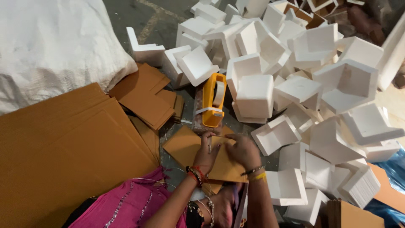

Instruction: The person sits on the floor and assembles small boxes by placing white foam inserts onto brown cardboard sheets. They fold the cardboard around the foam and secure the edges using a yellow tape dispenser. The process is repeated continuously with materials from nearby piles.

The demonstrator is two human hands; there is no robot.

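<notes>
A grey concrete floor is showing at the top, with a faded painted line running across it. A large white woven sack is bulging at the upper left. Flat brown cardboard sheets are lying spread over the left side, and a heap of white foam corner blocks is filling the right. Blue plastic sheeting is peeking in at the right edge.

**Foam, board and tape on the floor**

A heap of white foam corner blocks fills the right and far side. An orange tape dispenser lies just left of the heap. Large brown cardboard sheets cover the near left, smaller stacked pieces beyond them. A white woven sack bulges at far left. Blue plastic shows at the right edge.
</notes>
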